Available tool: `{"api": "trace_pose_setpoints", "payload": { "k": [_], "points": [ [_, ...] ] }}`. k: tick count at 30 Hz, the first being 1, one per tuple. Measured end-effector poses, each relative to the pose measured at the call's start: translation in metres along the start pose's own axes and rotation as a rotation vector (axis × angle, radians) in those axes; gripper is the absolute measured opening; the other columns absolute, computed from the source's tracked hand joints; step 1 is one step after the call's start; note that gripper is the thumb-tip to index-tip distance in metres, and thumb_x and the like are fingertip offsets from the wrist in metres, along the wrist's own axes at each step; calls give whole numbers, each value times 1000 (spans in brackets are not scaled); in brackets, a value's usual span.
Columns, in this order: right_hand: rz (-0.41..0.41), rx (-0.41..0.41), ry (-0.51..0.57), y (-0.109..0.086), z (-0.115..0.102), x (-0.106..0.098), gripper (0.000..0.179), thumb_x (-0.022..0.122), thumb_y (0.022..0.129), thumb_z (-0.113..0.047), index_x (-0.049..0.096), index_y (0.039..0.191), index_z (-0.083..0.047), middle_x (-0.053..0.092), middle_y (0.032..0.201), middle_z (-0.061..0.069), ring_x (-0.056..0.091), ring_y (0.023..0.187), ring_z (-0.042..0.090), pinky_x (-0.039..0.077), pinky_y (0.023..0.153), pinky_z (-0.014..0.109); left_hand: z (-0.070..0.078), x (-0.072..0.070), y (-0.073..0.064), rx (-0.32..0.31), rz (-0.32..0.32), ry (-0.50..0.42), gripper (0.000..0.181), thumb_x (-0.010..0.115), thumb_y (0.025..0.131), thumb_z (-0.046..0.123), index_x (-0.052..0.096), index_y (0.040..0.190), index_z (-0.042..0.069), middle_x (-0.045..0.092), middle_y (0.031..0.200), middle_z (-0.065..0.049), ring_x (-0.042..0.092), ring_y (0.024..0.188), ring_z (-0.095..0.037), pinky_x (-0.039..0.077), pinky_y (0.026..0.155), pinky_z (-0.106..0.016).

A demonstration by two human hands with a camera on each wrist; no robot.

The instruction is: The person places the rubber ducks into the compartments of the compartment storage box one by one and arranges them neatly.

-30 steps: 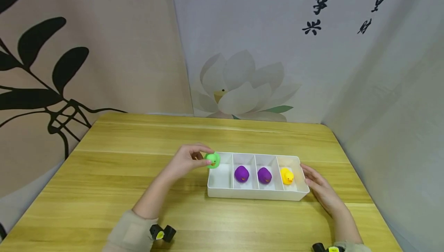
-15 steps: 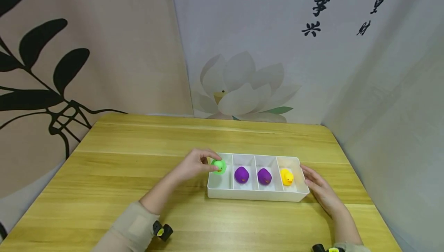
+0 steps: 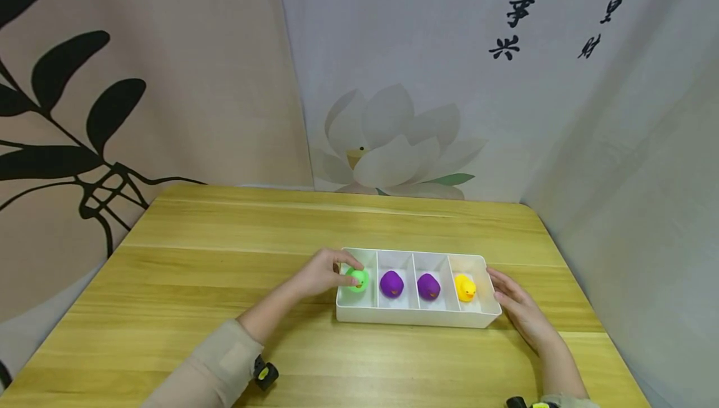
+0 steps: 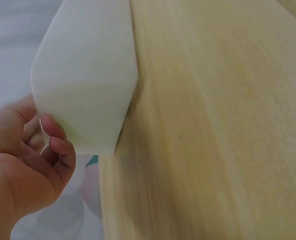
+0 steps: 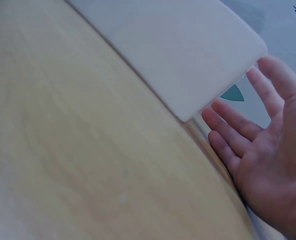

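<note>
A white box (image 3: 415, 316) with several compartments in a row stands on the wooden table. My left hand (image 3: 324, 272) reaches over its left end and pinches a green toy duck (image 3: 360, 281) between thumb and fingers, inside the leftmost compartment. In the left wrist view the box wall hides the duck, and the other fingers curl beside the wall. Two purple toy ducks (image 3: 391, 284) sit in the middle compartments, one in each. The rightmost compartment holds a yellow toy duck (image 3: 465, 287). My right hand (image 3: 522, 305) rests against the box's right end, its fingers loosely extended, touching the wall.
The wooden table (image 3: 224, 239) extends around the box on every side. Behind it hangs a curtain (image 3: 415, 34) printed with a lotus and writing. A dark leaf print covers the left curtain.
My left hand has moved right and down, bringing the green duck from above the box's left rim into the leftmost compartment. The right hand and the box have stayed in place.
</note>
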State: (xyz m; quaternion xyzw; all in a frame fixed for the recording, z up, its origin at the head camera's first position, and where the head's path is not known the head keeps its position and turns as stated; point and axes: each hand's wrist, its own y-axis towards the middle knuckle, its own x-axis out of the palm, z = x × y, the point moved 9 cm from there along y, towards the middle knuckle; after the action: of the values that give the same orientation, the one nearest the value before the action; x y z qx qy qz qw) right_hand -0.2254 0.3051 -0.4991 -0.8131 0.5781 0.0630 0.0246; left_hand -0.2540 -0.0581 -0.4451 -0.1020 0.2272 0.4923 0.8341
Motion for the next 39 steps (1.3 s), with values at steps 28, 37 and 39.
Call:
{"api": "trace_pose_setpoints", "payload": {
  "k": [28,37,39],
  "points": [
    [-1,1,0,1,1,0,48,40,103,-8,26,147,3,43,136,-7,43,120,-1,36,93,14,0,9,7,-110,-30,266,21,83,71,10,74,90,11,69,102,-2,57,109,-29,39,98,-50],
    [-4,-4,7,0,0,0,48,40,103,-8,26,147,3,44,134,-9,44,119,-1,37,93,14,1,10,8,-120,-78,288,20,82,73,9,73,90,13,68,100,1,57,109,-29,39,98,-51],
    [-6,-9,8,0,0,0,47,40,103,-8,26,147,3,44,134,-9,44,119,-1,37,93,14,0,10,8,-125,-79,284,20,82,73,9,73,90,14,68,100,1,56,109,-29,39,98,-51]
  ]
}}
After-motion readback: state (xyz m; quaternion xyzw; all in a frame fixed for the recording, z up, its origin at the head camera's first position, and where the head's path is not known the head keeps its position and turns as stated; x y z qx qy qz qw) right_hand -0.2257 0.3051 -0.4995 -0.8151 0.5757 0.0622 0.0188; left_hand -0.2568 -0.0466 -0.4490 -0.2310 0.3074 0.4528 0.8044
